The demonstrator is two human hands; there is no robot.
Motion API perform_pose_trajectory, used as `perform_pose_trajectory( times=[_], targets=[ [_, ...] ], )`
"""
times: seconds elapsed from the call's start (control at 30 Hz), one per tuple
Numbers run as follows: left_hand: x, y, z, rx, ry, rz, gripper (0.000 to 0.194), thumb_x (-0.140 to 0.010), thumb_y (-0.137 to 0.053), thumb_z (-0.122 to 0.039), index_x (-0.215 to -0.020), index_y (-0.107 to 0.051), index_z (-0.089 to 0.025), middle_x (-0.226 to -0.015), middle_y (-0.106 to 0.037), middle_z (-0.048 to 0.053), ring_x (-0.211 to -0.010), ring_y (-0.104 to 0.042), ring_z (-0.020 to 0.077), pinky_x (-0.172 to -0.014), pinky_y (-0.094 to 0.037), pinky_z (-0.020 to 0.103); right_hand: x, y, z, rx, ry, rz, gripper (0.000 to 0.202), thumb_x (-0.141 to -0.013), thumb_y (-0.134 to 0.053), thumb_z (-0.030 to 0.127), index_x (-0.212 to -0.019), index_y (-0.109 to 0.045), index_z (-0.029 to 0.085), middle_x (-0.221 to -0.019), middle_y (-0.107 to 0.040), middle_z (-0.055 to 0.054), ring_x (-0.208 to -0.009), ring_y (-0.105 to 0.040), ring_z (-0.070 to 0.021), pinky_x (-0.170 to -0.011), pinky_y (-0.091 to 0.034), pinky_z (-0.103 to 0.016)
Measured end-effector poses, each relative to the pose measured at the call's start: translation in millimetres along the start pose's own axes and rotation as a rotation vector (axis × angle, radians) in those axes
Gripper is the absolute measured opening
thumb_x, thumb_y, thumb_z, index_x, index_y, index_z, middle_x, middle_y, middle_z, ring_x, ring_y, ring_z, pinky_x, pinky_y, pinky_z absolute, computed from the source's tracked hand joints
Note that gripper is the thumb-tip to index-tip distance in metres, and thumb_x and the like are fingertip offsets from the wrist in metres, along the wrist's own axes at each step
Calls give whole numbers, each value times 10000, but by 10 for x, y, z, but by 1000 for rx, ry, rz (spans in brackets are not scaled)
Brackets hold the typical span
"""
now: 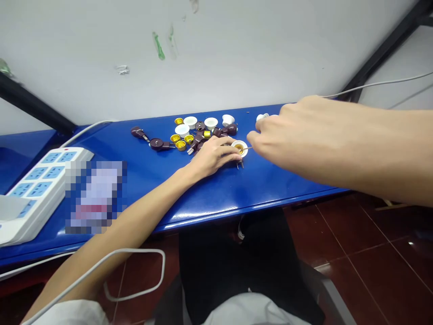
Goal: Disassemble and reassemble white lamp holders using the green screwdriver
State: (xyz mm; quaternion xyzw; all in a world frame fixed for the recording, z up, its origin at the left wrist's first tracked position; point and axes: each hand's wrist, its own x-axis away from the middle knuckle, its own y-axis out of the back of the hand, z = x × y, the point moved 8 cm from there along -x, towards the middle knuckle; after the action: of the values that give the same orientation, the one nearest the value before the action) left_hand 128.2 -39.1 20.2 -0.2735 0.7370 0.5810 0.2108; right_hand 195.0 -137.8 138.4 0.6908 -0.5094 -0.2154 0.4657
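Note:
On the blue table, my left hand [216, 156] holds a lamp socket with a white ring [244, 144] and a brass-coloured inside; plug pins stick out below it. A thin metal shaft [248, 148], like a screwdriver's, reaches from my closed right hand [275, 133] into the socket's opening. Its handle is hidden by the fingers. Behind and left of my left hand lie several white rings [190, 122], gold threaded shells [181, 146] and dark brown plug bodies [157, 144]. Another white part [262, 117] sits just behind my right fingers.
A white power strip [50, 174] with blue sockets lies at the left, beside a pixelated flat object [96, 196]. A white cable [135, 250] loops over my left forearm. The table's front edge [219, 213] is close to my lap, and a pale wall [237, 58] stands behind.

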Motion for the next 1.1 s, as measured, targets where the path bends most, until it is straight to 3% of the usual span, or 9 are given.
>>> perform_pose_trajectory(
  times=[0.17, 0.67, 0.93, 1.1],
  targets=[
    [-2, 14, -30, -8, -30, -37, 436, -1063, -543, -521, -1037, -832, -195, -1114, -805, 117, -965, -765, 196, -863, -566, 313, 23, -100, -23, 21, -1, 189, 107, -862, -622, 102, -811, -662, 187, -794, -680, -36, -601, -600, -165, -543, -298, -323],
    [25, -12, 35, -12, 12, -22, 365, -1038, -603, -505, -1054, -840, -229, -1102, -799, 107, -995, -759, 206, -889, -572, 335, 32, -48, 3, -20, -13, 115, 153, -846, -684, 121, -766, -581, 200, -759, -640, -20, -612, -614, -178, -552, -288, -315],
    [18, 18, -22, -53, -23, -38, 447, -1065, -530, -532, -1046, -836, -207, -1106, -806, 108, -977, -767, 194, -853, -560, 309, 16, -157, -94, -40, -55, 165, 141, -938, -623, 226, -812, -683, 200, -750, -678, -22, -650, -643, -183, -629, -349, -342],
    [33, 5, 20, -21, 6, -25, 387, -1050, -574, -518, -1079, -833, -232, -1137, -799, 104, -1021, -757, 203, -892, -562, 322, 45, -153, -69, -40, -33, 136, 107, -927, -615, 199, -843, -682, 201, -782, -685, -32, -650, -632, -185, -630, -340, -350]
  ],
)
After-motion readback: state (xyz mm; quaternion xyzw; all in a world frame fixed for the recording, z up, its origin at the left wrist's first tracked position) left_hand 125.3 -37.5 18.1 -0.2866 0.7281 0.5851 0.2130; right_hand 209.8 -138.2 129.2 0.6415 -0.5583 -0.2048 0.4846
